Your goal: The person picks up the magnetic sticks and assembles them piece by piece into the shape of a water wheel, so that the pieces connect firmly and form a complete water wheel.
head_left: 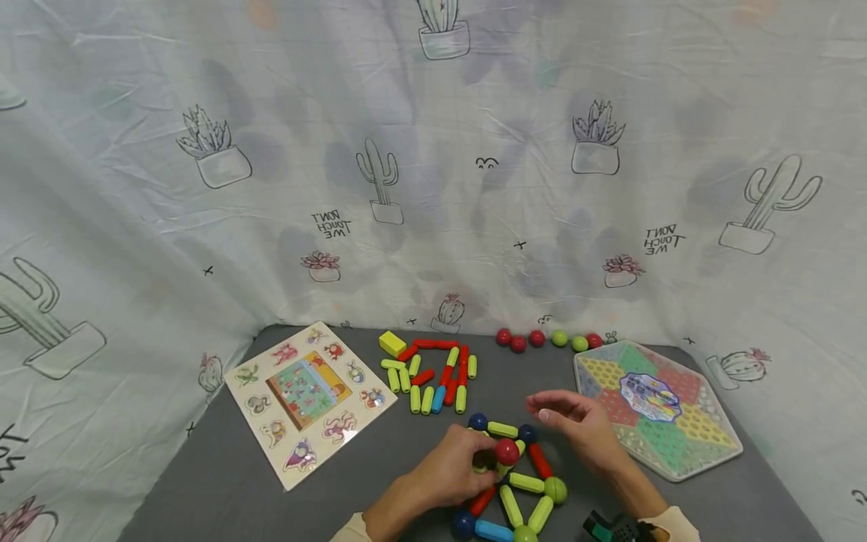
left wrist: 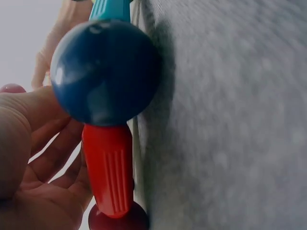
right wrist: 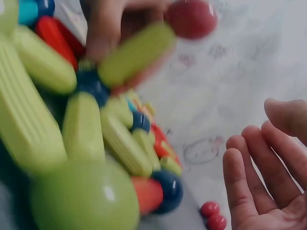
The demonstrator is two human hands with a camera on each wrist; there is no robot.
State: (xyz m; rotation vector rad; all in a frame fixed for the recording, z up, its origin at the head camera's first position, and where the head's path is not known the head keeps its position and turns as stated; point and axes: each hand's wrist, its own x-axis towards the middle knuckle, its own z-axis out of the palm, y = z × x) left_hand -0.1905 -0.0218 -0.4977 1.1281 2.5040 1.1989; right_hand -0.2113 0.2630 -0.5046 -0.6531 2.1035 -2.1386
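My left hand (head_left: pixel 443 468) is at a standing yellow-green magnetic rod (right wrist: pixel 136 55) topped by a red ball (head_left: pixel 506 452), its fingers curled round the rod. The rod leans up from a dark blue ball (right wrist: pixel 91 88) in the middle of a flat frame of rods and balls. Around that frame are a green ball (head_left: pixel 555 490), a red rod (head_left: pixel 539 460), a blue rod (head_left: pixel 494 531) and a dark blue ball (left wrist: pixel 105 72). To the frame's right, my right hand (head_left: pixel 579 425) is raised with relaxed fingers and holds nothing.
Loose red, yellow-green and blue rods (head_left: pixel 436 345) lie behind the frame, beside a yellow block (head_left: pixel 392 344). Several red and green balls (head_left: pixel 536 338) line the back edge. A wooden puzzle board (head_left: pixel 252 376) lies left; a hexagonal Chinese checkers board (head_left: pixel 660 433) lies right.
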